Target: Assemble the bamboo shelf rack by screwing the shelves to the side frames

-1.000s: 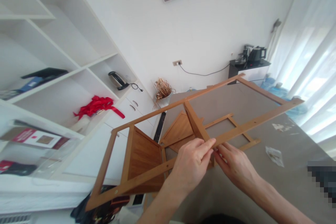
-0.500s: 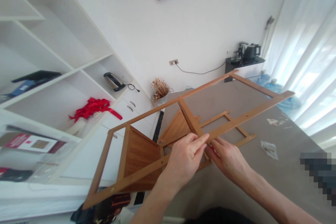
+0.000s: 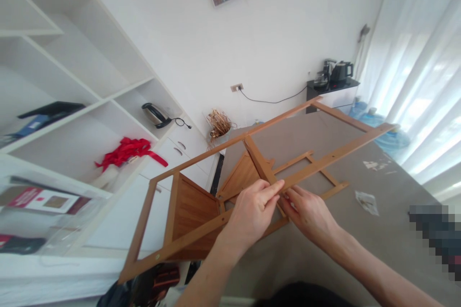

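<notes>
A long wooden frame (image 3: 201,156) with crossbars and a slatted panel (image 3: 196,206) stretches diagonally across the view above the grey table. My left hand (image 3: 255,206) is closed around its near rail, thumb and index finger pressed at the joint with a crossbar (image 3: 260,158). Just to the right, my right hand (image 3: 308,211) is closed beneath the same joint, fingertips against the wood. Whether those fingertips pinch some small part is hidden. Beyond lie another wooden panel (image 3: 239,177) and a smaller wooden frame (image 3: 326,177) on the table.
On the grey table (image 3: 360,240) lies a small clear plastic bag (image 3: 367,202), with white scraps (image 3: 376,165) behind it. White shelves (image 3: 90,100) holding a kettle (image 3: 155,115) and red ribbon (image 3: 129,153) stand left. Water bottles (image 3: 374,120) stand by the curtain.
The view has shifted slightly, so the frame's right end appears a little farther left. Both hands stay at the same joint with nearly the same grip.
</notes>
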